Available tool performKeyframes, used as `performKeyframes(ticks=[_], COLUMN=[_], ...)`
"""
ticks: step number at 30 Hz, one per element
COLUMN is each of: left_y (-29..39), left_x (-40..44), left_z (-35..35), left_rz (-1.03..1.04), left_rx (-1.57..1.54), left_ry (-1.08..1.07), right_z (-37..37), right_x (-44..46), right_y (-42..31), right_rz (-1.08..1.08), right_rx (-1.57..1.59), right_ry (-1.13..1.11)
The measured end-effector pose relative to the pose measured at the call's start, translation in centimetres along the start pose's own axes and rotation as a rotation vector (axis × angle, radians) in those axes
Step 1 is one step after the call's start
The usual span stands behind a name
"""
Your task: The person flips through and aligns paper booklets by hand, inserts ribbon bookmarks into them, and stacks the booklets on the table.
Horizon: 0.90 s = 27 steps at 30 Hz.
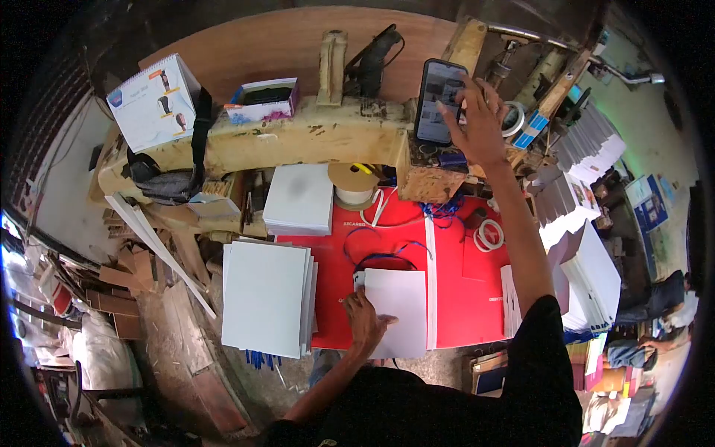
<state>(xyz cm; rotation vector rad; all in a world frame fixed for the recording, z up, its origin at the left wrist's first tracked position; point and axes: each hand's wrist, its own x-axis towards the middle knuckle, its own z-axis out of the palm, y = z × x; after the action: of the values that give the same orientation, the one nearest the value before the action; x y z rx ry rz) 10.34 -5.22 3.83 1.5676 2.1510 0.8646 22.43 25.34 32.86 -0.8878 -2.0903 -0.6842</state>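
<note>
My right hand (480, 123) is raised at the upper right, fingers apart, with its fingertips at the screen of a phone (441, 103) that stands upright on the machine ledge. Low in the middle, my left hand (363, 320) rests at the left edge of a white paper stack (402, 309), its fingers bent near a small metal-coloured piece (359, 280). Whether those fingers grip anything is hard to tell. Under the stack lies a red sheet (469, 313). A taller white stack (264, 298) is to the left, and another (299, 197) sits behind it.
A ribbon spool (353, 186), blue ribbon (439, 212) and white rings (488, 235) lie on the red surface. Behind are a desk calendar (153, 100), a small box (262, 100) and a black bag (167, 185). Paper piles (588, 276) stand at right. Another person (644, 354) is at far right.
</note>
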Motion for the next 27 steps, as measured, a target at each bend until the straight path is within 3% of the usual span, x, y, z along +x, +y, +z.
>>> performKeyframes(ticks=[3,4,6,7,10,15,16,17,18,20,21,26,27], left_y=[-1.0,-0.2,1.8,2.7,3.6,-4.2,-5.6,-6.4,-8.0,-12.3,-11.8,-10.8,-8.9], left_x=[0.1,0.3,0.2,0.0,-0.2,2.6,3.3,3.3,3.1,2.5,2.5,2.6,2.7], left_z=[0.9,-0.2,-3.2,-5.2,-12.1,-23.4,-25.4,-27.1,-26.8,-24.3,-22.7,-23.0,-23.3], left_rz=[0.019,0.021,-0.071,-0.064,0.063,-0.001,-0.044,-0.321,-0.322,-0.061,-0.308,-0.2,-0.09], left_rx=[-0.259,-0.259,-0.684,-0.684,-0.376,-0.463,-0.239,-0.056,-0.053,0.847,0.562,0.626,0.426], left_ry=[-0.014,-0.013,-0.161,-0.166,0.133,0.533,0.568,0.424,0.424,0.572,0.484,0.616,0.621], right_z=[-0.4,-0.6,-0.7,-0.6,-0.8,-0.8,-0.6,-0.2,0.1,0.0,0.0,0.3,0.4], right_x=[-0.4,-0.6,-1.0,-1.3,-1.7,-2.4,-2.5,-2.6,-2.7,-2.7,-2.7,-2.3,-2.2], right_y=[0.1,0.1,0.3,0.6,1.4,1.0,1.0,1.1,1.0,0.5,0.2,-0.1,-0.1], right_rz=[0.003,0.012,0.023,0.04,0.047,0.051,0.053,0.05,0.047,0.055,0.062,0.01,-0.001], right_rx=[0.014,0.011,0.003,0.028,0.055,0.074,0.074,0.087,0.102,0.114,0.124,0.107,0.12], right_ry=[0.065,0.067,0.073,0.055,0.04,-0.004,-0.003,-0.008,-0.015,-0.037,-0.058,-0.029,-0.007])
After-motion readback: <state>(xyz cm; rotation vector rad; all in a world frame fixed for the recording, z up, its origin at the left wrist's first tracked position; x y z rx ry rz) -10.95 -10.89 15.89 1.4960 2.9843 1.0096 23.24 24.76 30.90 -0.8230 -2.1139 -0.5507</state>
